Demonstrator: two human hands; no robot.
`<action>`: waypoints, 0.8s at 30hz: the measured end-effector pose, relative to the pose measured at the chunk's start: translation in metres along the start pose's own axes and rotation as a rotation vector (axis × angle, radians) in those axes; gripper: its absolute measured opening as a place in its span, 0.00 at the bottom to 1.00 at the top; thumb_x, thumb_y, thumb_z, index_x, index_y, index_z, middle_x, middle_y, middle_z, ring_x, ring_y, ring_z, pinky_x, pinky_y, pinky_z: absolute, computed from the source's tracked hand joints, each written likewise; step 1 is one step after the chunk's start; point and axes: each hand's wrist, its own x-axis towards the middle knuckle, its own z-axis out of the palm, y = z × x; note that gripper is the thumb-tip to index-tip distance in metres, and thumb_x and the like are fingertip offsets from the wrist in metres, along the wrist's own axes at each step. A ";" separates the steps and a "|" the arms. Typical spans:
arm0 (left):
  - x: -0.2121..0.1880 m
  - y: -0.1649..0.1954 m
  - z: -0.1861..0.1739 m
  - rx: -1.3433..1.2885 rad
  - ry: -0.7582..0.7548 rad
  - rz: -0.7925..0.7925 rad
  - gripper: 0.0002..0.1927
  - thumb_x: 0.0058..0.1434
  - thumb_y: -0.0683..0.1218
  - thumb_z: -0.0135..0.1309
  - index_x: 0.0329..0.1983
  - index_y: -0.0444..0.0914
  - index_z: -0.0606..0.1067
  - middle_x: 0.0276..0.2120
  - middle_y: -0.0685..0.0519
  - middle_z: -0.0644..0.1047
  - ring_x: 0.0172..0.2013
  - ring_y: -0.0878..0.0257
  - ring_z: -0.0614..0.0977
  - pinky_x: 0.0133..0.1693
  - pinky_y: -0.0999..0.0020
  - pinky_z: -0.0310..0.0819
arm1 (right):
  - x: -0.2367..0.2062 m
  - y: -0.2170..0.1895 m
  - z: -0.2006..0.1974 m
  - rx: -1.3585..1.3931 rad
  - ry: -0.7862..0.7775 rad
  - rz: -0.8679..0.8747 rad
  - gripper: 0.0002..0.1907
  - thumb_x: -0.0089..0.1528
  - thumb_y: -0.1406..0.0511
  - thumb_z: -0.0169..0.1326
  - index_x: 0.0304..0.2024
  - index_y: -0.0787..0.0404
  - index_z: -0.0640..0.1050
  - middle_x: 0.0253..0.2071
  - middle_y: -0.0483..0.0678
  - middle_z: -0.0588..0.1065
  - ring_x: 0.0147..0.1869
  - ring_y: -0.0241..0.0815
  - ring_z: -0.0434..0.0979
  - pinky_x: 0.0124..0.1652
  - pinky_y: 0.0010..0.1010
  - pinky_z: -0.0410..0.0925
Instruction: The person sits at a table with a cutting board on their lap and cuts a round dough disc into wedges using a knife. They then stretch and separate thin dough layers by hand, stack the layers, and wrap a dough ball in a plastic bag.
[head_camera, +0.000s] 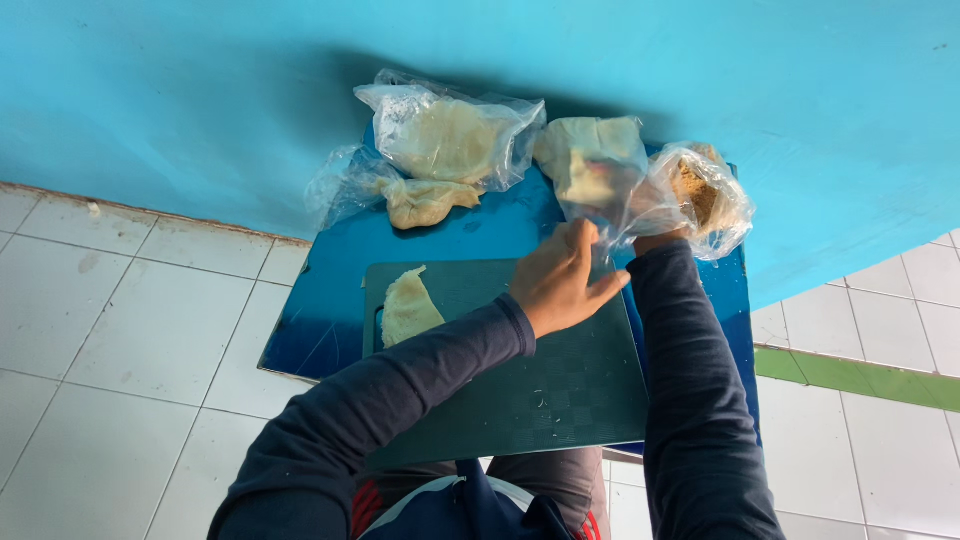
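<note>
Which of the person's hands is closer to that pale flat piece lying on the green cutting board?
The left hand. It sits just right of the pale flat piece, gripping a clear plastic bag; the right hand, mostly hidden behind the bag, is farther right.

Even, soft daylight fills the scene, bright but not harsh. The turquoise wall (180, 90) is evenly lit, with a broad dark shadow at twelve o'clock, just above the clear plastic bags (455, 135). White glints of glare run along the folds of those bags, strongest toward one o'clock. The blue table top (320, 320) shades to a darker patch at nine o'clock of the green cutting board (560, 390). The white floor tiles (120, 330) look flat and slightly washed out. Focus is fairly sharp at the centre; the dark sleeves (400, 400) at six o'clock are softer. Tile lines bow toward the edges from wide-angle distortion.
</note>
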 end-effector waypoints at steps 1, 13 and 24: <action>0.003 -0.004 0.000 0.081 -0.206 -0.110 0.27 0.61 0.57 0.58 0.47 0.31 0.63 0.37 0.40 0.75 0.33 0.47 0.82 0.30 0.57 0.77 | 0.004 0.001 0.004 0.450 0.025 0.293 0.34 0.55 0.57 0.67 0.60 0.64 0.73 0.58 0.54 0.74 0.59 0.50 0.77 0.56 0.42 0.73; -0.011 -0.013 0.020 -0.213 -0.357 -0.143 0.12 0.60 0.36 0.52 0.40 0.37 0.62 0.23 0.45 0.74 0.27 0.45 0.80 0.30 0.50 0.71 | 0.027 0.018 0.034 1.205 0.030 0.785 0.25 0.59 0.64 0.65 0.58 0.62 0.75 0.52 0.51 0.78 0.52 0.48 0.80 0.42 0.37 0.75; -0.018 -0.003 0.023 -0.268 -0.316 -0.135 0.14 0.60 0.37 0.52 0.44 0.38 0.61 0.28 0.46 0.76 0.32 0.43 0.82 0.33 0.49 0.73 | -0.006 0.024 0.024 0.234 0.203 0.352 0.20 0.70 0.60 0.54 0.63 0.60 0.73 0.50 0.55 0.76 0.50 0.50 0.77 0.46 0.39 0.71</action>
